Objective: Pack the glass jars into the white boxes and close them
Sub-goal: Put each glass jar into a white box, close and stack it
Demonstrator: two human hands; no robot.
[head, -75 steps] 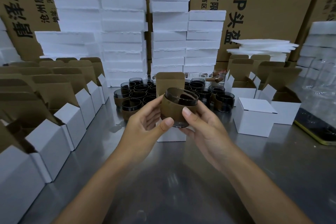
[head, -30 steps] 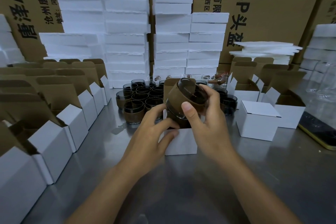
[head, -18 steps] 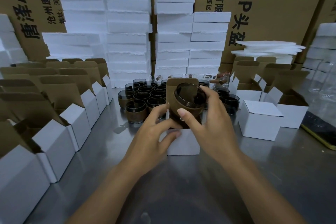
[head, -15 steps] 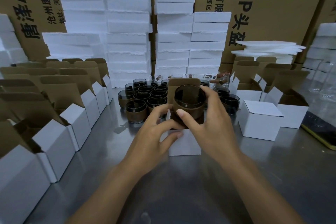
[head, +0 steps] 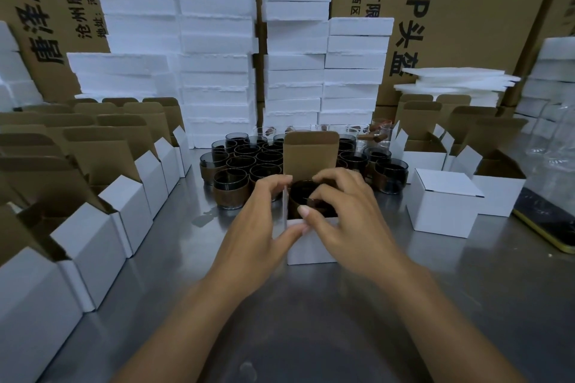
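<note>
The person's right hand [head: 348,227] is holding a dark glass jar [head: 299,196] down inside the open white box [head: 311,246] in the middle of the table [head: 311,326]. Its fingers [head: 331,179] are curling over the jar's far rim while the thumb is pressing against the near side. The jar is sitting mostly inside the box with only its rim and upper wall showing. The left hand [head: 255,224] is gripping that box's left wall, with its fingers [head: 273,185] bent over the top edge and its thumb lying across the front corner. The box's brown-lined lid flap [head: 311,154] is standing upright behind the jar.

Right behind the box, a cluster of more dark jars [head: 242,165] is waiting on the table. To the right of the box a closed white box [head: 441,205] is standing, and further right a phone [head: 547,224] is lying at the table's edge. To the left of the box, rows of open boxes [head: 99,227] are lining the table. Well behind the box, stacks of white foam blocks [head: 295,71] are rising in front of large printed cardboard cartons [head: 473,9]
</note>
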